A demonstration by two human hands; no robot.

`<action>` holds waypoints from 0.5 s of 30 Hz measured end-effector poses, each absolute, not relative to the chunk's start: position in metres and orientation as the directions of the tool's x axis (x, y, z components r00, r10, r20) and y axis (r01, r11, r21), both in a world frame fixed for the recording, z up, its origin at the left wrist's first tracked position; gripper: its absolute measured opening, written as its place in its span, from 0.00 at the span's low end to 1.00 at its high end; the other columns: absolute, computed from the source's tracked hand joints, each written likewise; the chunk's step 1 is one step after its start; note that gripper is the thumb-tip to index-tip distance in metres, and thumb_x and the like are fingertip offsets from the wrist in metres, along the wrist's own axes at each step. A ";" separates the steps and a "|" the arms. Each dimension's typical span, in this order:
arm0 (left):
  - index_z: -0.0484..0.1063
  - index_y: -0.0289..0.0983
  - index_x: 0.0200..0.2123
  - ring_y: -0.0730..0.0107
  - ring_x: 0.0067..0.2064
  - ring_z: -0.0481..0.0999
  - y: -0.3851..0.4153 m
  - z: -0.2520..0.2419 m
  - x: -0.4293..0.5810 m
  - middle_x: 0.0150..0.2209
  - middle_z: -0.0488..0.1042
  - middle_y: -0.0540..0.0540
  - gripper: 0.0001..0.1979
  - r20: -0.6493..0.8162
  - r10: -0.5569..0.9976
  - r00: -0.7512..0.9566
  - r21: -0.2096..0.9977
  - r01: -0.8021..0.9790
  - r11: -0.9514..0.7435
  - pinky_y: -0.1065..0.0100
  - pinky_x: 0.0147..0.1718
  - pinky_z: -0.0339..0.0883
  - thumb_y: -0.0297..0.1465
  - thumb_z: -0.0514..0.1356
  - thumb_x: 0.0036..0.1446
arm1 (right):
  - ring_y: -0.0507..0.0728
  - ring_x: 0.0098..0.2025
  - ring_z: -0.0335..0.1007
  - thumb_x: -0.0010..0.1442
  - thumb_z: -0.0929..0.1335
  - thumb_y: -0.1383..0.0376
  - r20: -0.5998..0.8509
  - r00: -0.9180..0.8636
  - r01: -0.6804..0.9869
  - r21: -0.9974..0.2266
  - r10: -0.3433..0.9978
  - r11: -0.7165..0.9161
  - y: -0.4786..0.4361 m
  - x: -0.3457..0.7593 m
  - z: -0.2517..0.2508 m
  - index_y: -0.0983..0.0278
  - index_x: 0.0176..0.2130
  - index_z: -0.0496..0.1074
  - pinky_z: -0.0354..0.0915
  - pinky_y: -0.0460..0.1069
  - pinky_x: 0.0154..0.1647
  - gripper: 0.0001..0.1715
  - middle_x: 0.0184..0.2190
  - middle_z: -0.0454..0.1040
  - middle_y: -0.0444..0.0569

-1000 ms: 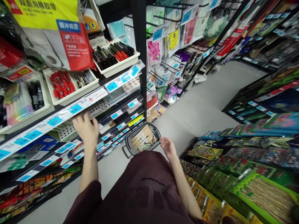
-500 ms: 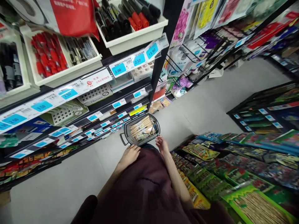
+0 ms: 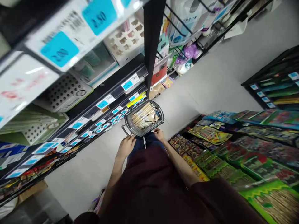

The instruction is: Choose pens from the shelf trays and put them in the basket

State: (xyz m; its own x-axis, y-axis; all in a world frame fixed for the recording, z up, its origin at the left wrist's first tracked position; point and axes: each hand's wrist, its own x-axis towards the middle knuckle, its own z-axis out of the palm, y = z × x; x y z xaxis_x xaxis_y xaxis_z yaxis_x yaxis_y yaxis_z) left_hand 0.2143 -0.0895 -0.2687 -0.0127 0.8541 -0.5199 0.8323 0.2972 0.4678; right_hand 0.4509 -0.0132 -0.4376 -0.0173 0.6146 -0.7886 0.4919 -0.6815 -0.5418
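A dark grey shopping basket (image 3: 131, 127) with a perforated rim is in front of my legs. Inside it lie clear packs of light wooden sticks (image 3: 145, 113) and a few thin dark items too small to name. My left hand (image 3: 126, 147) is by the basket's near left corner, back up, fingers stretched out and nothing seen in them. Close to the near right corner, my right hand (image 3: 159, 135) has its fingers curled in. What they hold, if anything, is hidden. I cannot tell whether either hand touches the rim.
On the left runs a tall shelf with blue price tags (image 3: 59, 49) and perforated boxes (image 3: 63, 91). A black post (image 3: 154, 40) stands beyond the basket. To the right, a low display carries green-edged packets (image 3: 271, 199). Grey floor (image 3: 184, 96) stretches ahead between the shelves.
The left shelf looks much nearer and its upper pen trays have left the view. My right hand's fingers have gone from spread to curled. My left hand has shifted slightly left.
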 end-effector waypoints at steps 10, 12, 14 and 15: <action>0.73 0.35 0.47 0.65 0.45 0.79 -0.156 -0.470 0.272 0.43 0.79 0.41 0.15 -0.878 0.380 0.290 0.433 0.819 0.376 0.65 0.46 0.70 0.22 0.50 0.62 | 0.61 0.46 0.75 0.50 0.71 0.70 -0.891 0.092 0.348 -0.389 0.444 -0.853 -0.008 0.435 -0.579 0.63 0.30 0.73 0.68 0.52 0.49 0.04 0.33 0.79 0.51; 0.74 0.34 0.43 0.59 0.46 0.78 -0.166 -0.499 0.283 0.43 0.78 0.38 0.13 -0.883 0.298 0.362 0.447 0.842 0.302 0.61 0.47 0.69 0.22 0.52 0.60 | 0.58 0.40 0.77 0.53 0.71 0.68 -0.916 0.109 0.248 -0.352 0.387 -0.902 -0.012 0.423 -0.614 0.65 0.37 0.73 0.71 0.51 0.44 0.09 0.34 0.79 0.50; 0.74 0.35 0.43 0.58 0.46 0.77 -0.172 -0.524 0.295 0.43 0.77 0.38 0.12 -0.871 0.240 0.428 0.481 0.843 0.242 0.60 0.48 0.68 0.23 0.53 0.60 | 0.55 0.34 0.77 0.55 0.71 0.67 -0.934 0.112 0.146 -0.321 0.338 -0.936 -0.016 0.408 -0.647 0.66 0.43 0.72 0.73 0.50 0.39 0.14 0.36 0.78 0.50; 0.73 0.35 0.43 0.58 0.46 0.77 -0.175 -0.536 0.301 0.43 0.76 0.38 0.12 -0.862 0.224 0.454 0.499 0.837 0.223 0.60 0.48 0.68 0.24 0.52 0.61 | 0.54 0.33 0.77 0.56 0.71 0.67 -0.942 0.112 0.101 -0.307 0.318 -0.946 -0.019 0.400 -0.663 0.66 0.45 0.71 0.74 0.49 0.37 0.16 0.37 0.78 0.50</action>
State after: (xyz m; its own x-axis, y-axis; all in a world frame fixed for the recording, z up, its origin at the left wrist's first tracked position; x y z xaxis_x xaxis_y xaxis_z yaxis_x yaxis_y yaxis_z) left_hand 0.3008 -0.1746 -0.5357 0.4544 0.2239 -0.8622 0.8374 0.2228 0.4991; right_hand 0.3998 -0.0188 -0.6632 0.1118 0.3176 -0.9416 0.1011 -0.9463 -0.3072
